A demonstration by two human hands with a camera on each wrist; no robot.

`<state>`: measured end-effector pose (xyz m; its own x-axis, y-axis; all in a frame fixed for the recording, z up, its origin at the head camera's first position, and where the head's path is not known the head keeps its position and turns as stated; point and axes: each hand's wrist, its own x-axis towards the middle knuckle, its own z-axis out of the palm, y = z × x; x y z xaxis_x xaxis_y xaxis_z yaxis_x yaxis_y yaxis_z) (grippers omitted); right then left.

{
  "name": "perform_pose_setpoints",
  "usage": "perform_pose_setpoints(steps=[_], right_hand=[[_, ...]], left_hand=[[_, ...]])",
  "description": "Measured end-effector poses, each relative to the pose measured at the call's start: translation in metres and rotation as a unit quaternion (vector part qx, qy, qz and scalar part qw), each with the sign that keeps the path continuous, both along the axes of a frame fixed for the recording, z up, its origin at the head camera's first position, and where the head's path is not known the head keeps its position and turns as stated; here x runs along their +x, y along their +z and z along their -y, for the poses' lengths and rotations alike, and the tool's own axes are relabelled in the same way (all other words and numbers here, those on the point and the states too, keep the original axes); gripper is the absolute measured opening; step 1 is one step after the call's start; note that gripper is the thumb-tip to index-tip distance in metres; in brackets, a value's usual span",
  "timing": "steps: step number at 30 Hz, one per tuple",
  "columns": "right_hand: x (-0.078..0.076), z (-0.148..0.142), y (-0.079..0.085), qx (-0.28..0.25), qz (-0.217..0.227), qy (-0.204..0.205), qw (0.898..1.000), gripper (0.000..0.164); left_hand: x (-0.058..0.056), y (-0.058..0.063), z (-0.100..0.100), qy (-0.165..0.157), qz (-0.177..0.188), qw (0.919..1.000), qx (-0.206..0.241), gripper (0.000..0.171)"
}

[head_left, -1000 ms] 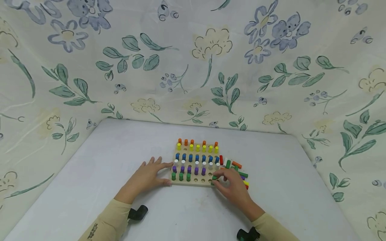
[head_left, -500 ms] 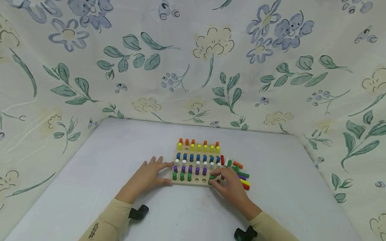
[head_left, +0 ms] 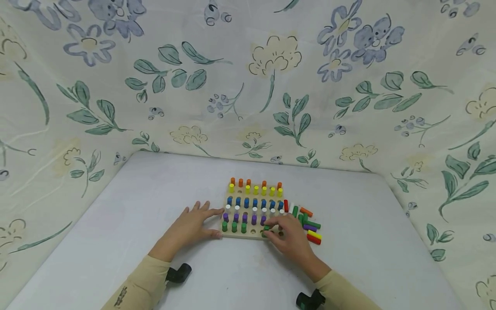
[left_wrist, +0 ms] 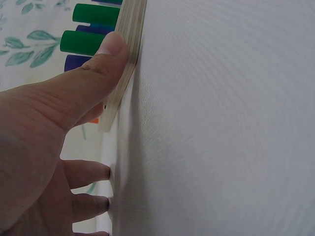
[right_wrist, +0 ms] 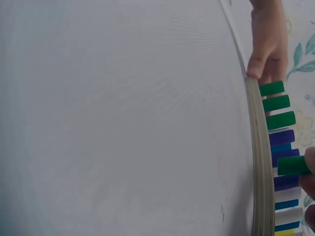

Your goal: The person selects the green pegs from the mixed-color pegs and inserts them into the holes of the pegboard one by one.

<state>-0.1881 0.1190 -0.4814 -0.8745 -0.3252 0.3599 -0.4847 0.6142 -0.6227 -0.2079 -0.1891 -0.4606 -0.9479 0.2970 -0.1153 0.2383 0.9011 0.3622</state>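
Observation:
A wooden pegboard (head_left: 242, 236) stands on the white table, with rows of coloured pegs upright in its holes. My left hand (head_left: 190, 226) lies with fingers spread at the board's left end; its thumb (left_wrist: 110, 49) presses the near edge close to the corner. Between thumb and fingertips my right hand (head_left: 292, 239) pinches a green peg (right_wrist: 291, 165), held close over the front row. That row carries several green pegs (head_left: 234, 227) at its left, with bare holes further right. Behind it run purple pegs (head_left: 253, 220), then white, blue, yellow and orange ones.
Loose pegs lie right of the board, among them a red peg (head_left: 314, 239), a yellow peg (head_left: 314, 234), a purple peg (head_left: 310, 227) and an orange peg (head_left: 306, 212). Floral cloth (head_left: 217, 107) hangs around the table's back and sides.
My right hand has moved left along the front row with the green peg, uncovering more of the loose pegs. The left hand stays at the board's end.

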Motion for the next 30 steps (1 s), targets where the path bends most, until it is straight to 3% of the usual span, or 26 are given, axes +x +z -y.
perform_pose_setpoints(steps=[8,15,30], right_hand=[[-0.001,0.006,-0.002,0.0,-0.018,0.013,1.0,0.025],[-0.001,0.01,0.0,0.015,0.005,0.003,1.0,0.024],[-0.005,0.021,0.001,0.013,-0.013,0.021,1.0,0.023]], left_hand=[[0.0,0.0,0.0,0.002,0.0,1.0,0.001,0.079],[0.002,0.0,0.0,0.004,-0.001,1.0,0.0,0.079],[0.002,0.002,-0.002,0.008,0.0,1.0,-0.003,0.079]])
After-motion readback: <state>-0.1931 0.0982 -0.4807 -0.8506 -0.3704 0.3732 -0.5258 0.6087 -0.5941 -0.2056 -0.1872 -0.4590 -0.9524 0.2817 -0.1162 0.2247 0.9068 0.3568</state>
